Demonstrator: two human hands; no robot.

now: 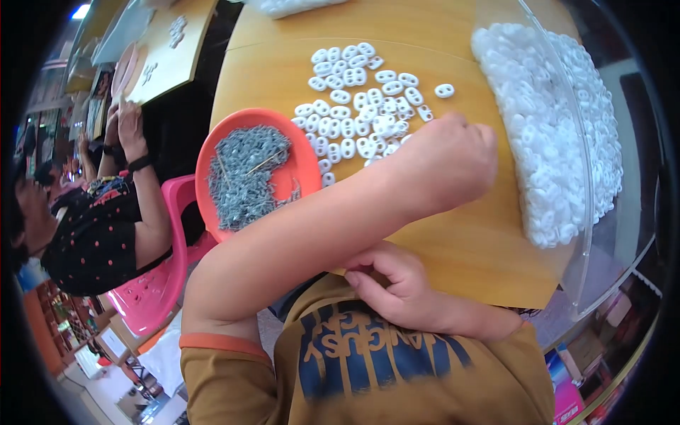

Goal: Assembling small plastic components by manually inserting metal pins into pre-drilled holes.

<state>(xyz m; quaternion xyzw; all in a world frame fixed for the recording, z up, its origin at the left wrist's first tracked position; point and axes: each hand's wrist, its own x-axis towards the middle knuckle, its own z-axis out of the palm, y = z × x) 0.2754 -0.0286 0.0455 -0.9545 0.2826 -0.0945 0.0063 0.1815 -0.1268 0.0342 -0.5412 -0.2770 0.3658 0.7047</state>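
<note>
My left forearm crosses in front of me to the right. At its end my left hand (453,157) is closed, held over the table's right part beside small white oval two-hole pieces (347,127). What it holds, if anything, is hidden. Lower down, my right hand (393,283) comes in from the right to the table's near edge. Its fingers are curled, thumb close to the index finger, partly behind my left forearm; I cannot make out anything between them. An orange round plate (301,159) left of the white pieces carries a heap of small grey parts (244,170) and thin sticks.
A clear bag (531,134) full of white pieces lies at the right, against a transparent bin wall (577,142). Another white bag (297,6) shows at the far edge. To the left, a person (106,227) sits on a pink chair (152,294) at another table (166,64).
</note>
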